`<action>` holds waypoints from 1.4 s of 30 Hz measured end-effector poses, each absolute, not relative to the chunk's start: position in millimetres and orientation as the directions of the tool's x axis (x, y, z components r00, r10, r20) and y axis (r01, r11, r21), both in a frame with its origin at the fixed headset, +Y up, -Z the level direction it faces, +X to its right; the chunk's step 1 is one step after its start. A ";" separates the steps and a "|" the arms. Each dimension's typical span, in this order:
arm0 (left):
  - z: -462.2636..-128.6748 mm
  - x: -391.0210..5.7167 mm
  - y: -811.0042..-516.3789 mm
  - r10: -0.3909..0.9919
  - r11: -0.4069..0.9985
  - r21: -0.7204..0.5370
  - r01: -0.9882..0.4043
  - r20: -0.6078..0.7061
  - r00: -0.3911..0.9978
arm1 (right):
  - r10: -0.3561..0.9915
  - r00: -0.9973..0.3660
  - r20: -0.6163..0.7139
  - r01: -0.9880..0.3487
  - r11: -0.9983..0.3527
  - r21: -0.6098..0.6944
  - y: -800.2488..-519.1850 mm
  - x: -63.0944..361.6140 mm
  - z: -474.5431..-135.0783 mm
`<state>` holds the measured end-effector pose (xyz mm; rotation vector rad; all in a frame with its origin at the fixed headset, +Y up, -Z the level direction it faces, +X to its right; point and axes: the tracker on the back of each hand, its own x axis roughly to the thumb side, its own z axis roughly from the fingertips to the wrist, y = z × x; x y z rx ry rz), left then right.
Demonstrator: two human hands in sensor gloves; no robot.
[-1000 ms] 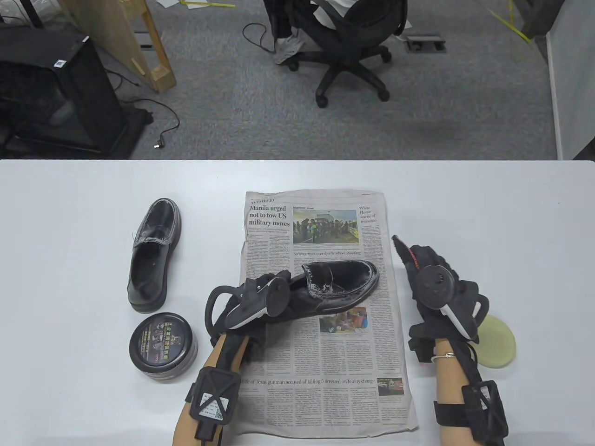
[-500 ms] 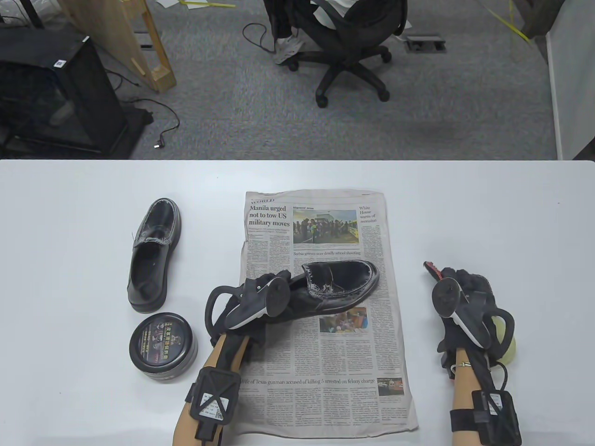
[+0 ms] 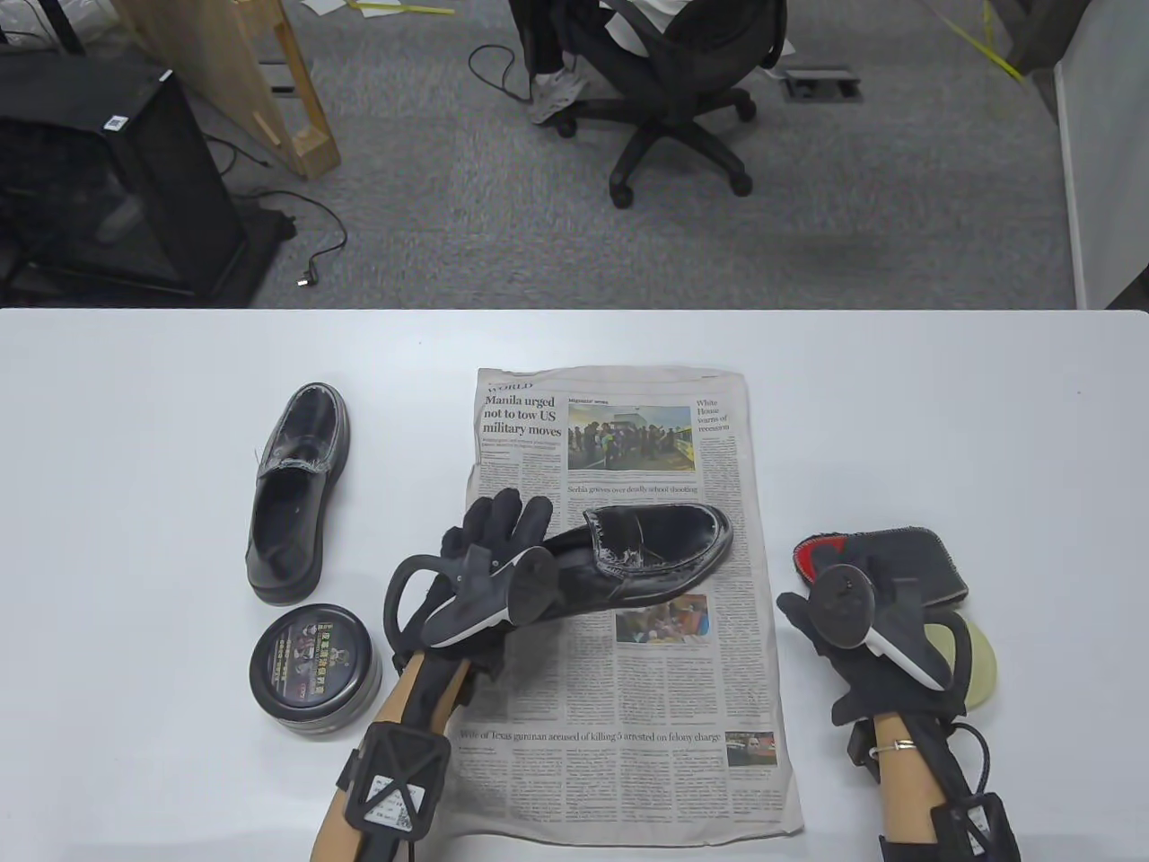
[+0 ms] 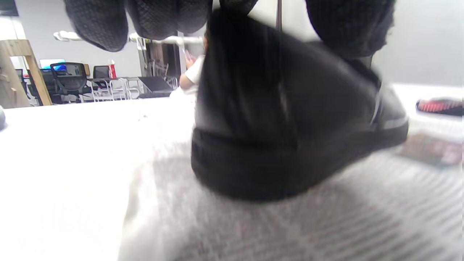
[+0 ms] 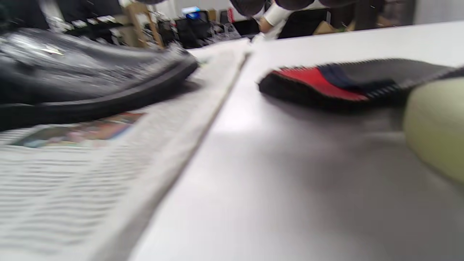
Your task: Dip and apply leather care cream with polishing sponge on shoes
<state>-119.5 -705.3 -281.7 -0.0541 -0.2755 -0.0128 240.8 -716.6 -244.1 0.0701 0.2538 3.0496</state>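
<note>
L hand fingers straight at heel of shoe, mid newspaper. R hand spread flat on table, sponge beside it, near right edge; cream tin front-left.

Two black shoes: one on the bare counter at about ten o'clock, one lying on its side on the newspaper at the centre. One newspaper, spread flat. One round tin of cream, lid on, at about eight o'clock. One pale yellow-green sponge at about four o'clock, partly hidden behind the right hand. One dark cloth pad with a red end, at about three o'clock. Two gloved hands: the left hand at the heel of the centre shoe, the right hand near the sponge. Beyond the counter, at twelve o'clock, one office chair on the floor.
</note>
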 end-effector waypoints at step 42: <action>-204.0 -48.9 -718.8 0.078 0.947 -0.282 0.153 0.667 0.741 | 0.052 -0.957 0.285 -0.019 -0.993 0.119 -729.4 201.1 -204.8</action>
